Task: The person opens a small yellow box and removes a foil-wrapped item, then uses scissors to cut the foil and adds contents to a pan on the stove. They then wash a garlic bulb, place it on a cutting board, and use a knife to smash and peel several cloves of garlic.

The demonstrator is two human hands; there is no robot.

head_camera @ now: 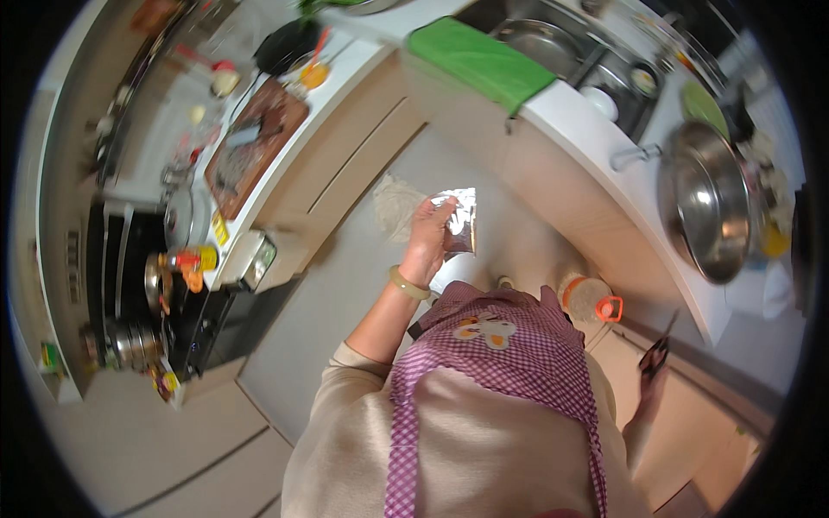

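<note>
My left hand (427, 230), with a pale bangle at the wrist, grips a shiny silver foil packet (463, 223) in front of my body, above the floor. Out to the side, my right hand (653, 382) holds a pair of scissors (655, 355) with dark handles, blades pointing up and away from me. The scissors are well apart from the packet. Whether the packet is cut open cannot be seen. A purple checked apron (492, 349) covers my front.
A wooden cutting board (285, 107) with a cleaver (245, 135) lies on the left counter, above a hanging bin (249, 259). A green towel (479, 61) drapes the edge near the sink (631, 107). A steel basin (706, 201) stands right. On the floor are a large jug (586, 298) and a whitish cloth-like thing (396, 207).
</note>
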